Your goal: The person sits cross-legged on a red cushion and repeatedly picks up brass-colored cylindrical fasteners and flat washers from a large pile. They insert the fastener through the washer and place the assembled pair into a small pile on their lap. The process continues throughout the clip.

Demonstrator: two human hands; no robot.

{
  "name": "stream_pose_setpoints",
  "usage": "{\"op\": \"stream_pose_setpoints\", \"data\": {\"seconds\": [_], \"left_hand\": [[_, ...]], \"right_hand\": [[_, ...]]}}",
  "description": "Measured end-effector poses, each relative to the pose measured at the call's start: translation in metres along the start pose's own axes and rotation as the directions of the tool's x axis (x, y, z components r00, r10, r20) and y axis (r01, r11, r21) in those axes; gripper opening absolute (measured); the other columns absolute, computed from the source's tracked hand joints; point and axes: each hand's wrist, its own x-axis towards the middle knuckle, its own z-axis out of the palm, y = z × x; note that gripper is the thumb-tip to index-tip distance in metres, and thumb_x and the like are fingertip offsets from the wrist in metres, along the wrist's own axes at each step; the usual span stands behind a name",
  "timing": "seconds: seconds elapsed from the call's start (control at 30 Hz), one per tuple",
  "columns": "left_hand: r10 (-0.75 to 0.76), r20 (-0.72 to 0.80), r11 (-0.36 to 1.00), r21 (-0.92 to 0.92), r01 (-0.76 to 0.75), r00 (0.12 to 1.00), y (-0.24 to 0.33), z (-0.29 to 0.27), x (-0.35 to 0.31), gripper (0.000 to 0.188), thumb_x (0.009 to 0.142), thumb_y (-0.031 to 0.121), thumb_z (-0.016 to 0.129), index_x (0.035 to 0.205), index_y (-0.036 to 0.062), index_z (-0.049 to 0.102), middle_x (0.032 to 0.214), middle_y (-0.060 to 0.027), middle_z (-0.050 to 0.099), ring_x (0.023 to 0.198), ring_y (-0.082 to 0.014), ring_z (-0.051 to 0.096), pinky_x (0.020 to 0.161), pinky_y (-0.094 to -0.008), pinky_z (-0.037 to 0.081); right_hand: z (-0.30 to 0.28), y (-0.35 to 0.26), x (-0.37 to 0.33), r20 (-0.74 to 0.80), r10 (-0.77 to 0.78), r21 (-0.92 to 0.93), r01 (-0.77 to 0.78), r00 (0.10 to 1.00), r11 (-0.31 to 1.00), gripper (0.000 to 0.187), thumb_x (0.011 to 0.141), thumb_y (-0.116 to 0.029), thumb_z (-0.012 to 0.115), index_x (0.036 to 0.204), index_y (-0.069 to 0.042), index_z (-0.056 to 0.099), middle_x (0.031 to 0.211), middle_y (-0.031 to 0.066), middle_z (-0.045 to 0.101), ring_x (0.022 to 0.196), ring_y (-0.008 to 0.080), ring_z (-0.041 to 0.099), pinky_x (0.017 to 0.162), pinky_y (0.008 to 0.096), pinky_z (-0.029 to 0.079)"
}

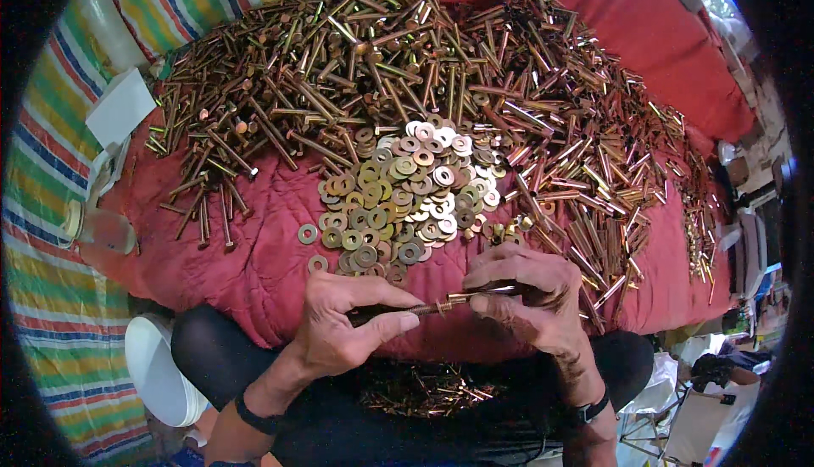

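My left hand (337, 318) pinches a threaded bolt (424, 308) between thumb and fingers, its tip pointing right. A thin washer (441, 307) appears to sit around the bolt near that tip. My right hand (543, 289) is closed on a slim metal sleeve (459, 298), whose end meets or nearly meets the bolt tip; I cannot tell whether they touch. Just beyond both hands lies a heap of flat round washers (415, 183). A few small nuts (509, 231) lie by my right knuckles.
Long bolts (339, 60) are piled at the back left, metal sleeves (585, 153) at the right. All rest on a red quilted cloth (254, 255). More metal pieces (432, 392) sit in my lap. A white tub (161, 365) stands at my left, a striped sheet (59, 297) beside it.
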Motion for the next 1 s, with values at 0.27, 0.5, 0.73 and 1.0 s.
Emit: {"op": "stream_pose_setpoints", "data": {"seconds": [0.27,0.5,0.73,1.0], "left_hand": [[-0.079,0.027,0.994,0.076,0.077,0.997,0.003,-0.002,0.0,0.012,0.083,0.004,0.081,0.094,0.0002,0.081,0.076,-0.0067,0.075,0.066,-0.0104,0.068,0.058,-0.0261,0.05],[-0.304,0.119,0.89,-0.318,0.326,0.945,0.009,0.011,0.0,0.035,0.098,0.021,0.064,0.121,-0.005,0.071,0.103,-0.0118,0.075,0.093,-0.0167,0.07,0.083,-0.0298,0.054],[-0.526,0.4,0.326,-0.72,0.613,0.75,0.0,0.025,0.004,0.044,0.103,0.023,0.061,0.133,-0.0086,0.062,0.099,-0.0124,0.074,0.073,-0.0172,0.069,0.065,-0.0285,0.056],[-0.551,0.167,0.71,-0.421,0.564,0.818,0.004,0.022,0.003,0.025,0.091,0.009,0.078,0.114,-0.0029,0.077,0.07,-0.0019,0.066,0.049,-0.0038,0.051,0.044,-0.0205,0.036]], "right_hand": [[0.008,-0.005,0.001,-0.03,-0.143,-0.018,0.143,0.989,0.99,0.022,0.075,-0.002,0.085,0.096,-0.002,0.079,0.095,0.0138,0.076,0.085,0.0244,0.074,0.077,0.0347,0.058],[0.018,0.001,0.003,0.285,-0.409,-0.151,0.462,0.867,0.874,0.063,0.064,-0.007,0.075,0.126,-0.004,0.063,0.122,0.0146,0.064,0.119,0.0369,0.062,0.095,0.0462,0.056],[0.029,-0.008,-0.001,0.217,-0.431,-0.24,0.476,0.876,0.846,0.041,0.075,-0.006,0.076,0.114,-0.003,0.066,0.11,0.015,0.066,0.109,0.037,0.066,0.086,0.0442,0.057],[-0.026,0.023,-0.005,-0.231,0.01,-0.539,-0.136,0.973,0.831,0.014,0.086,-0.007,0.079,0.095,0.001,0.072,0.089,0.0104,0.07,0.083,0.0211,0.071,0.074,0.0325,0.056]]}}
